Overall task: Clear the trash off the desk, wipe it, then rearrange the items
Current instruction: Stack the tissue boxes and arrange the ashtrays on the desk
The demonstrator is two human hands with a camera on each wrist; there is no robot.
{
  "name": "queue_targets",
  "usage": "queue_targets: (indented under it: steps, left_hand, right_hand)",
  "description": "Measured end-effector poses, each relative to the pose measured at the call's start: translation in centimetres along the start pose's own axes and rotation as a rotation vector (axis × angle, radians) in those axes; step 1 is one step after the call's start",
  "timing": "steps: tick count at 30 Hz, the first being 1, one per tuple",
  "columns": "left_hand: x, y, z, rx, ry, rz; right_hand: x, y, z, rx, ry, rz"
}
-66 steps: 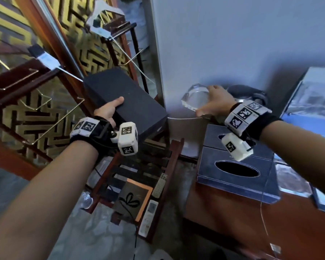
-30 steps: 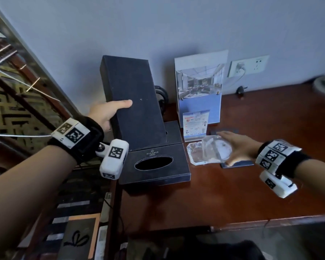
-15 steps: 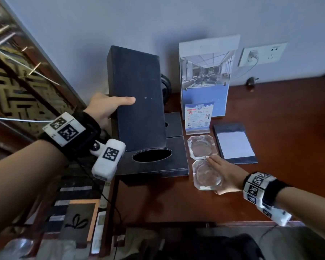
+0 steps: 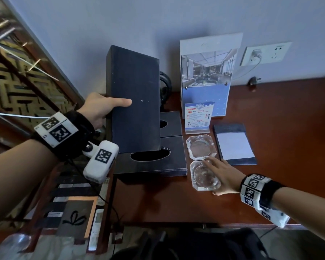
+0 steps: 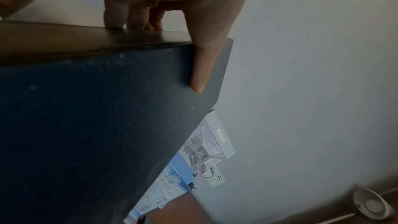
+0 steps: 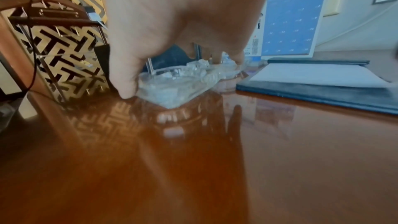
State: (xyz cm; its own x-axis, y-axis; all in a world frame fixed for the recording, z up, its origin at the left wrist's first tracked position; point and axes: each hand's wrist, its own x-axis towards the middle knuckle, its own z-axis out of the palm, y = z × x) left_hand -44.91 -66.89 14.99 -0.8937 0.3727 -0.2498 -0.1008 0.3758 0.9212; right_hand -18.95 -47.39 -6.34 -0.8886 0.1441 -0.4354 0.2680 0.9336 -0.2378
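The tall dark-blue rectangular box (image 4: 135, 98) was gripped upright by the left hand (image 4: 99, 109); the clear octagonal glass ashtray (image 4: 204, 175), flat on the desk, was clasped by the right hand (image 4: 223, 177).

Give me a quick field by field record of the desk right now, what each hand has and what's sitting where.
left hand: grips dark box, held upright over the tissue boxes
right hand: holds near glass ashtray, resting on desk
second ashtray: just behind the first
tissue boxes: two, left of ashtrays
notepad: right of ashtrays
calendar stand: by the wall
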Motion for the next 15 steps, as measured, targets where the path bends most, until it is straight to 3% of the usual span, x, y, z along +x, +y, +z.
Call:
queue_targets:
  steps: [3,10,15]
  left_hand:
    - [-0.1,0.2,0.2,0.024,-0.021,0.033]
    - [0.2,0.8,0.2,0.232,-0.033,0.239]
    - [0.7,1.1,-0.4,0.694,0.039,0.393]
  right_hand:
    - [0.2,-0.1,-0.9,0.071,0.017,-0.016]
    - [3.0,-1.7,-11.6,0.694,0.322,0.1]
    - [3.6,-3.4,-18.7,1.338,0.231,0.156]
